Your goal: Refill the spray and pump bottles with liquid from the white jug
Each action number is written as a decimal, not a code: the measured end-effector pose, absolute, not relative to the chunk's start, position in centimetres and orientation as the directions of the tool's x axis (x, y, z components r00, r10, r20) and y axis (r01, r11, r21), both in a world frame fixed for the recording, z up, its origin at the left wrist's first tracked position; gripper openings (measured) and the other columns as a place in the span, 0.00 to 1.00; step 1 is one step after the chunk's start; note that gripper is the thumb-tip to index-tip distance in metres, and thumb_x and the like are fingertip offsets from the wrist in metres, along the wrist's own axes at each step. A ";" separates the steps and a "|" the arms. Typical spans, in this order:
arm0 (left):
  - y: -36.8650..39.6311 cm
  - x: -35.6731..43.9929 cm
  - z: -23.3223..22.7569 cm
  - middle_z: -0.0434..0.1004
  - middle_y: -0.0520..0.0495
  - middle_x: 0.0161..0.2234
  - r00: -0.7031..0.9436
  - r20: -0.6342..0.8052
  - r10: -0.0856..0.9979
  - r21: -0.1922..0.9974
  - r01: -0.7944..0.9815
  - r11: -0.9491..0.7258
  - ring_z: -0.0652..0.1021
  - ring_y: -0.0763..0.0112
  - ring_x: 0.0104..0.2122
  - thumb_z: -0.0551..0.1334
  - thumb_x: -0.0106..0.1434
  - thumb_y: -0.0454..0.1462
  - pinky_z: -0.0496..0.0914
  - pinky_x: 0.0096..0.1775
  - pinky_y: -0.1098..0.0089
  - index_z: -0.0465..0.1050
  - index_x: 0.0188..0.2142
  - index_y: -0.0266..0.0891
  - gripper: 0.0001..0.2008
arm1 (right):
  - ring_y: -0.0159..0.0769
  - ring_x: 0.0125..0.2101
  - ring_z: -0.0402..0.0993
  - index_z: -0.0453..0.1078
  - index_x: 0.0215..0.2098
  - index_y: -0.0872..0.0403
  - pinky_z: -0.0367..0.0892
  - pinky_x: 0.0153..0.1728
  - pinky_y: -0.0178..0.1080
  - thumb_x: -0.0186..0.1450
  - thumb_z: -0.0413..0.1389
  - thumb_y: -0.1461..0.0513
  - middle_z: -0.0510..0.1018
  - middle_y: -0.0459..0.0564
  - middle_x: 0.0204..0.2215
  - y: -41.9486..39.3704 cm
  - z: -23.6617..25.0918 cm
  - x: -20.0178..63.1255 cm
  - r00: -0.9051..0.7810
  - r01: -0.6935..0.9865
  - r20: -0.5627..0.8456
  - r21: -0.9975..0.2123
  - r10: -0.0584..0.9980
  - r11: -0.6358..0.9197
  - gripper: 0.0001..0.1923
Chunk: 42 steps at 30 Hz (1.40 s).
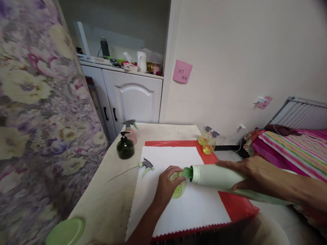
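Six bottles: two yellow spray bottles (208, 147) far right, one pink spray bottle (131, 136) and one dark green pump bottle (125, 149) far left, one small yellow-green bottle (179, 191) and one large pale green bottle (214, 176) in the middle and near right. One loose spray head (146, 164), left; one round green object (65, 232), near left; two pink notes (182, 72), far.

1. We see smooth, matt plastic on the pale green container (214, 176).
2. We find the small yellow-green bottle (179, 191) see-through, like plastic or glass.
3. We see a shiny red sheet (236, 204) and a matt, cloth-like white mat (194, 212).
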<state>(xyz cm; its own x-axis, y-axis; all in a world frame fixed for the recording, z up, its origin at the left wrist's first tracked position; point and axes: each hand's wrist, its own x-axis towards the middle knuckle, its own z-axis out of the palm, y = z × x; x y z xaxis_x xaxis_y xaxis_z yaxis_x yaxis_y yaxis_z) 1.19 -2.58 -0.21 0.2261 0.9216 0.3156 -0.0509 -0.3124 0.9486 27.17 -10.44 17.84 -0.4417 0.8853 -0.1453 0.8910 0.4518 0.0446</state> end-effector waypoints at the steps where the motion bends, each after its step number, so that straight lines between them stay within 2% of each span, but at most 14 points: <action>1: -2.6 1.2 -0.2 0.77 0.48 0.37 0.226 0.316 0.922 0.949 -0.051 -0.312 0.76 0.63 0.41 0.67 0.53 0.34 0.67 0.46 0.66 0.78 0.34 0.41 0.07 | 0.43 0.33 0.79 0.57 0.63 0.50 0.64 0.30 0.36 0.63 0.58 0.58 0.82 0.52 0.34 -10.5 17.9 27.1 -0.443 0.890 -0.146 0.047 0.885 0.453 0.32; 13: -2.4 1.2 -0.4 0.78 0.47 0.37 0.220 0.341 0.914 0.940 -0.045 -0.339 0.76 0.62 0.41 0.67 0.53 0.35 0.68 0.47 0.64 0.78 0.34 0.41 0.07 | 0.41 0.27 0.78 0.58 0.62 0.50 0.65 0.26 0.35 0.61 0.60 0.57 0.81 0.50 0.29 -10.1 16.9 28.3 -0.528 0.848 -0.034 0.032 0.848 0.529 0.33; 20: -2.6 1.2 -0.4 0.78 0.47 0.37 0.222 0.326 0.919 0.945 -0.044 -0.324 0.76 0.61 0.42 0.67 0.53 0.36 0.68 0.47 0.64 0.78 0.34 0.42 0.08 | 0.43 0.28 0.78 0.58 0.62 0.50 0.64 0.26 0.38 0.61 0.59 0.60 0.81 0.50 0.30 -10.4 17.5 27.6 -0.510 0.857 -0.076 0.047 0.857 0.514 0.33; 27: -2.7 1.1 -0.3 0.77 0.48 0.37 0.226 0.314 0.922 0.949 -0.046 -0.312 0.77 0.63 0.41 0.67 0.53 0.35 0.67 0.46 0.65 0.78 0.34 0.41 0.07 | 0.41 0.27 0.78 0.57 0.63 0.49 0.64 0.26 0.37 0.62 0.58 0.56 0.81 0.49 0.30 -10.2 17.2 27.9 -0.526 0.849 -0.063 0.018 0.848 0.528 0.32; 42: -2.6 1.3 -0.4 0.78 0.49 0.37 0.216 0.315 0.924 0.949 -0.051 -0.312 0.77 0.63 0.41 0.67 0.52 0.34 0.67 0.46 0.67 0.78 0.34 0.42 0.07 | 0.41 0.27 0.78 0.60 0.61 0.50 0.64 0.26 0.36 0.62 0.58 0.57 0.81 0.49 0.31 -10.2 17.4 27.7 -0.518 0.854 -0.068 0.011 0.853 0.520 0.30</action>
<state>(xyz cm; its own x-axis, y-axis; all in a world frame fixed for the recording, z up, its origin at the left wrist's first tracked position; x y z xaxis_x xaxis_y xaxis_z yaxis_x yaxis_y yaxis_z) 1.27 -2.57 -0.44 0.2155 0.9242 0.3154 -0.0514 -0.3118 0.9488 27.70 -10.24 17.41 -0.5183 0.8525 -0.0677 0.8540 0.5201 0.0108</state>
